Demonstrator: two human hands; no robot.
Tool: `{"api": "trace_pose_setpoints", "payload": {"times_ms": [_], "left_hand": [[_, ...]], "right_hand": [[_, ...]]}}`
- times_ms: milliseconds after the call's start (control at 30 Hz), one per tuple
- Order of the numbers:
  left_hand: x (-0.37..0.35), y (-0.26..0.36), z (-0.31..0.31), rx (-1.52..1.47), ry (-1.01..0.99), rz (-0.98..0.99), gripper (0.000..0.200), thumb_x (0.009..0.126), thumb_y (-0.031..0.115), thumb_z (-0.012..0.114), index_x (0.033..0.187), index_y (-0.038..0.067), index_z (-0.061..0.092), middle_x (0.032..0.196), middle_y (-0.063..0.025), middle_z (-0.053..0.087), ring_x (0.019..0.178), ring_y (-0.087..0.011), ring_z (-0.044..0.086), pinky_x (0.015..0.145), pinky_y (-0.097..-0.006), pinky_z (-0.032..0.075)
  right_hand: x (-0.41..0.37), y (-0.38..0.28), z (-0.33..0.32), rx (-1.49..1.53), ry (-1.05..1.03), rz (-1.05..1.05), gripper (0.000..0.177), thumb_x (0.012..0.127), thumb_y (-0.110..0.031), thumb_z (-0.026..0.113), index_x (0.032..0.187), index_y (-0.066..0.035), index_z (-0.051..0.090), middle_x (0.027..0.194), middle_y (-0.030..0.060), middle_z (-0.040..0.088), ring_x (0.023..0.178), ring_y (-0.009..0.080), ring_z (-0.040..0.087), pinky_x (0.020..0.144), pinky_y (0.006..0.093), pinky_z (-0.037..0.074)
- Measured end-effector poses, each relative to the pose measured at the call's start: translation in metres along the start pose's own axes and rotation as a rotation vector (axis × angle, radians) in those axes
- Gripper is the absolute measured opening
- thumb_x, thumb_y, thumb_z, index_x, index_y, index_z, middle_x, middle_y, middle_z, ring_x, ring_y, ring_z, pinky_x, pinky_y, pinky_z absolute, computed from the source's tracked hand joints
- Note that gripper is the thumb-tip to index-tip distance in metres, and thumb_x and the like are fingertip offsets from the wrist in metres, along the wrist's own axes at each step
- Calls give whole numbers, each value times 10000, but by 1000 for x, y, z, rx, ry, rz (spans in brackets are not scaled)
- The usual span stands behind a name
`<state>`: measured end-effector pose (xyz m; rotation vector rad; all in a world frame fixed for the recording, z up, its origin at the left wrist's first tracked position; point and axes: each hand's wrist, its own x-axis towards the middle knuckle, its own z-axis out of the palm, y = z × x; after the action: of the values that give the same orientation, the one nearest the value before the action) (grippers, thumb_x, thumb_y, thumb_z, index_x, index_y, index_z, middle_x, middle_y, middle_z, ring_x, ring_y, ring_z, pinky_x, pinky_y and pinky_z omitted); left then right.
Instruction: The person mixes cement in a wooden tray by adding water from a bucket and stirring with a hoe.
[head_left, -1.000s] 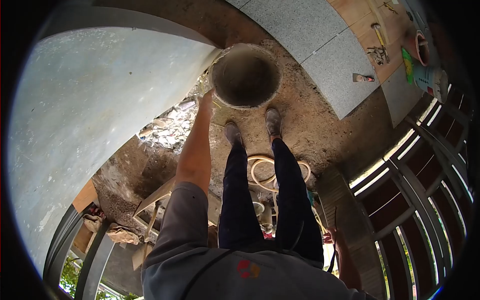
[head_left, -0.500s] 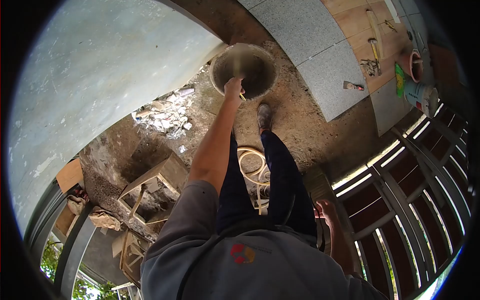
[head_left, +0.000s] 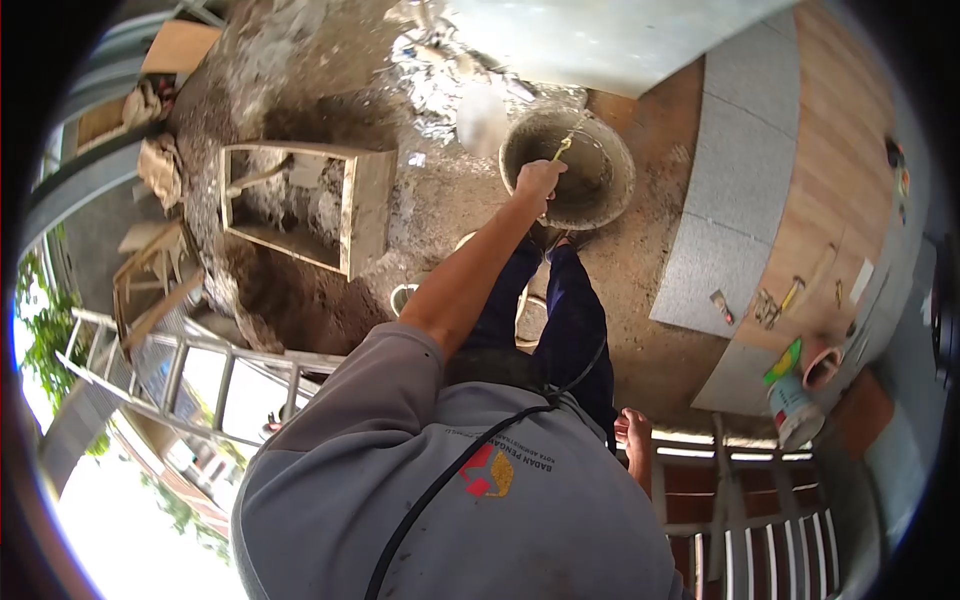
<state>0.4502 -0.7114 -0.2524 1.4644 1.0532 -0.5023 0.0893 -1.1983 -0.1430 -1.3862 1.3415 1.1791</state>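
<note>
My left arm reaches forward, with my left hand (head_left: 538, 182) closed around a thin yellow-handled tool (head_left: 564, 148). The tool's far end extends over the inside of a round grey tub (head_left: 622, 165), and I cannot tell its exact kind. Wet-looking grey material coats the tub's inside. A pale blurred patch (head_left: 482, 120) shows just left of the rim. My right hand (head_left: 632, 430) hangs low beside my right thigh, its fingers loosely curled and holding nothing visible. My feet stand close to the near side of the tub.
A wooden box frame (head_left: 370, 215) lies left on the dirt floor, below a heap of pale rubble (head_left: 430, 70). An aluminium ladder (head_left: 170, 375) stands lower left. Grey tiles (head_left: 725, 180) run along the right, with a scraper (head_left: 722, 306), hammer (head_left: 792, 292) and white bucket (head_left: 797, 415) nearby.
My view has turned, so the tub appears farther right and the ladder has come into view. My left hand still grips the tool at the tub. My right hand stays low beside me.
</note>
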Motion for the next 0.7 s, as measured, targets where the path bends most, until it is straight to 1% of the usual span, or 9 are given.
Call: {"api": "trace_pose_setpoints", "payload": {"times_ms": [67,167,267,300,467,500,533,600,700], "left_hand": [[4,-29,-29,56,36,-37,311,890,317,641,929,15,704,663,-126,636,561,-263,624,562,-444,496],[-29,-41,-80,-163,149,-155,313,888,324,638,934,22,703,659,-134,638,559,-266,631,552,-444,499],[-14,-98,-130,-382,309,-221,303,883,310,646,913,13,692,653,-134,619,532,-263,605,517,-442,476],[-20,-107,-146,-582,356,-235,274,876,288,662,888,14,673,634,-126,579,506,-249,568,488,-422,444],[-22,-157,-225,-1044,643,-330,210,869,245,672,829,49,610,676,-81,499,482,-230,498,441,-407,390],[-24,-166,-242,-1092,673,-345,185,870,223,668,827,58,597,727,-71,494,503,-229,483,437,-417,391],[-19,-181,-255,-1221,729,-302,171,876,209,665,882,51,599,753,-81,491,523,-234,481,450,-427,409],[-24,-201,-286,-1418,805,-353,205,898,218,665,963,43,581,797,-98,466,542,-246,454,461,-423,424],[-12,-238,-328,-1714,891,-410,215,918,212,648,986,55,518,801,-100,436,552,-246,436,485,-414,442]], "right_hand": [[-2,-26,-9,-47,19,-15,397,954,-293,638,1238,-19,597,940,177,718,619,232,679,601,398,625],[-4,-55,-21,-186,43,-54,433,946,-310,651,1257,-16,589,949,180,720,648,242,688,620,409,611],[-10,-93,-26,-293,63,-59,449,934,-324,664,1269,-34,591,944,169,715,714,262,694,670,435,612],[-18,-107,-27,-336,78,-75,446,934,-326,666,1264,-36,592,947,169,713,714,263,692,677,442,613],[-31,-176,-8,-475,87,-151,416,945,-316,661,1248,-40,591,970,175,709,717,264,691,691,462,632],[-35,-190,-3,-495,89,-161,411,949,-313,658,1247,-38,588,974,177,708,715,265,691,691,463,637],[-41,-202,-3,-516,98,-164,406,954,-309,655,1246,-36,586,978,180,707,713,266,691,690,464,642],[-49,-228,5,-557,115,-188,383,970,-289,632,1254,-37,581,974,185,703,709,269,686,690,465,644],[-62,-260,22,-610,153,-201,367,971,-272,613,1255,-42,577,962,177,694,718,273,680,700,458,635]]}}
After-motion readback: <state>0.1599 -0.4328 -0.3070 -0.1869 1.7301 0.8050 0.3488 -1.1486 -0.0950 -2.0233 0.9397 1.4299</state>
